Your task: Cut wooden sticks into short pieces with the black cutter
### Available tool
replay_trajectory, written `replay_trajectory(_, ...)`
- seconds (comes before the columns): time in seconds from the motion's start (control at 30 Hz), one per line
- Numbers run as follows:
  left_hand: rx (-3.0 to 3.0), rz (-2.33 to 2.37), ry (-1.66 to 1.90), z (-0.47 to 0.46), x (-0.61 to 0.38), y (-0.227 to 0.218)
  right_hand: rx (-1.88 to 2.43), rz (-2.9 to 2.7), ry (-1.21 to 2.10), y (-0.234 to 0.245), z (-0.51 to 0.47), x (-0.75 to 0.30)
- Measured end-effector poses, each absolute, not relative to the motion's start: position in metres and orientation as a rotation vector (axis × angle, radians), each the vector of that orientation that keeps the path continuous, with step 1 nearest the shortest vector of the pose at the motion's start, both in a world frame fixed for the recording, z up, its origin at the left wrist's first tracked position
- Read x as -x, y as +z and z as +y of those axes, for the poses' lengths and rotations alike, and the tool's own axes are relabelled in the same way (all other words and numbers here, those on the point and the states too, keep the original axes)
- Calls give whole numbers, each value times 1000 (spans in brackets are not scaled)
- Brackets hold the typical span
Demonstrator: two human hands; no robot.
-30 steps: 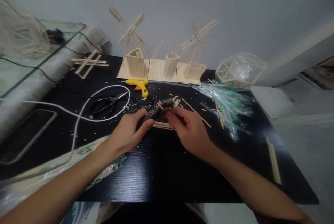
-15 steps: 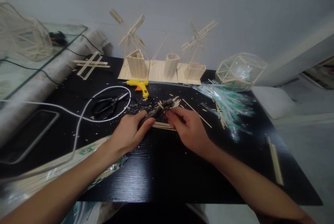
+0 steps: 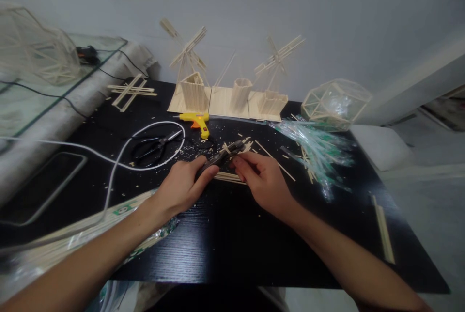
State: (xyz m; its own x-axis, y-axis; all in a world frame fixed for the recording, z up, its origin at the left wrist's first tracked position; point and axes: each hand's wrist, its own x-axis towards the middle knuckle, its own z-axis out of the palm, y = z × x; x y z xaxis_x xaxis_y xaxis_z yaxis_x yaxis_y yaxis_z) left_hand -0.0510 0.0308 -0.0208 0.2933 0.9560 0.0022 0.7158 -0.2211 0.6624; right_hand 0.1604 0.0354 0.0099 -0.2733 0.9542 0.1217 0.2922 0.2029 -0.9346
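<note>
Black desk (image 3: 225, 241), left hand (image 3: 181, 188) gripping dark tool (image 3: 222, 157), right hand (image 3: 263, 181) pinching its tip

Bare left hand (image 3: 181, 188), bare right hand (image 3: 265, 183), slim bare forearms (image 3: 348, 258)

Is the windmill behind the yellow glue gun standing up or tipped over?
Standing up: the windmill sits straight on its flat base, with its blades raised above it.

Centre: cutters (image 3: 222, 156) above loose sticks (image 3: 227, 177) on the surface (image 3: 225, 234).
Left: scissors (image 3: 154, 147) inside a cable (image 3: 119, 162) loop.
Behind: glue gun (image 3: 196, 119), then windmill models (image 3: 192, 90).
Right: wrappers (image 3: 316, 145) before a stick frame (image 3: 336, 101).
</note>
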Motion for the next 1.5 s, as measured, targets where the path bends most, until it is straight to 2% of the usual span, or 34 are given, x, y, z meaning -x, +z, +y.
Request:
replay_trajectory(0.27,-2058,1345,654,34,54,-26,1140,-1725,1180,12,36,-162)
replay_trajectory(0.67,-2057,1188,732,37,61,-26,1006,-1507,1576,10,35,-164)
replay_trajectory(1.13,-2087,1047,748,40,67,-27,738,-961,2363,9,38,-166)
replay_trajectory(1.5,-2070,984,837,39,66,-25,635,-945,2489,6,38,-166)
